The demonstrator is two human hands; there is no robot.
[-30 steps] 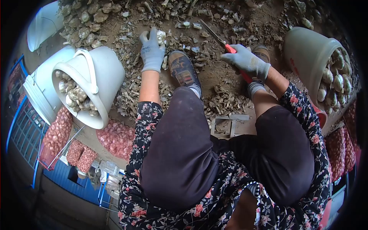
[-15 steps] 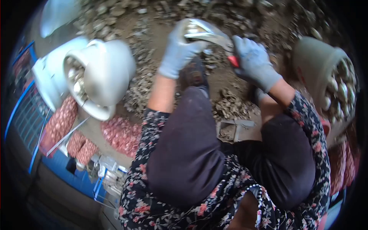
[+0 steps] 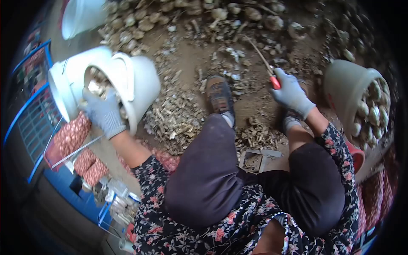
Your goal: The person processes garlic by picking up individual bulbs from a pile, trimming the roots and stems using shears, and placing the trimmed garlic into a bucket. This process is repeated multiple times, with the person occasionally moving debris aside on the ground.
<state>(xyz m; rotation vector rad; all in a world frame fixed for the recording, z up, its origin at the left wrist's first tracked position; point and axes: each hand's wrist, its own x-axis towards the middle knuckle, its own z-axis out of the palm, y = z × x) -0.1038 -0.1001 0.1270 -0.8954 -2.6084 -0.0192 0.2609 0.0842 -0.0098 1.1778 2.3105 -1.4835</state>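
My left hand [image 3: 103, 110], in a pale grey-blue glove, reaches into the mouth of a tipped white bucket [image 3: 146, 78] on the left. Its fingers are apart over the garlic bulbs [image 3: 98, 87] in there; nothing is visible in its grasp, though the bucket's contents are partly hidden. My right hand [image 3: 292, 94], gloved alike, is closed around the red handle of a knife [image 3: 260, 54]. The knife's narrow, brownish blade points up and left over the littered ground.
Whole garlic bulbs [image 3: 253, 14] lie along the far side, and dry garlic trimmings [image 3: 174, 123] cover the ground around my shoe [image 3: 219, 95]. Another tipped bucket [image 3: 342, 85] with bulbs stands at right. Pink mesh sacks [image 3: 72, 136] and a blue-framed crate [image 3: 32, 110] are at left.
My left hand has moved from in front of me to the left bucket's mouth, away from the knife. My right hand has lowered slightly, still gripping the knife.
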